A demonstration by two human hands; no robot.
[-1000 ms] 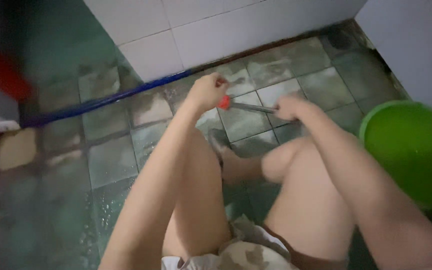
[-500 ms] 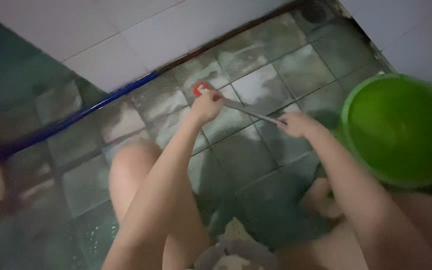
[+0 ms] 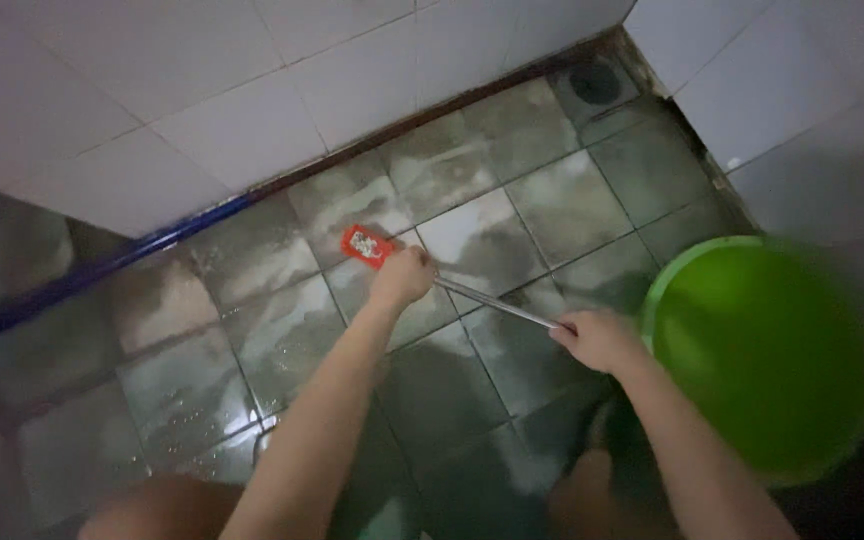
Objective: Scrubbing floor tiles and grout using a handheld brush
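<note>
The brush (image 3: 432, 275) has travelled across the floor (image 3: 512, 210): half a second ago its red head sat close under the white wall (image 3: 232, 130), and now it lies farther out from that wall, on a wet grey-green tile. Both arms have stretched out with it, and the view has swung so that the green bucket (image 3: 762, 355) now fills the lower right. From this I judge a scrubbing stroke is under way, with the head being dragged over soapy tiles.

The left hand (image 3: 402, 278) is wrapped around the brush just behind the head, fingers curled tight on it. The right hand (image 3: 597, 340) grips the far end of the thin metal handle, fingers closed around it, just beside the bucket's rim.

The brush has a small, flat, red head with pale marks on top, and a slim silver handle running straight between the two hands. It slopes from the head, nearer the wall, down toward the bucket. Pale foam streaks the tiles around the head. A blue pipe (image 3: 102, 270) runs along the foot of the wall.
</note>
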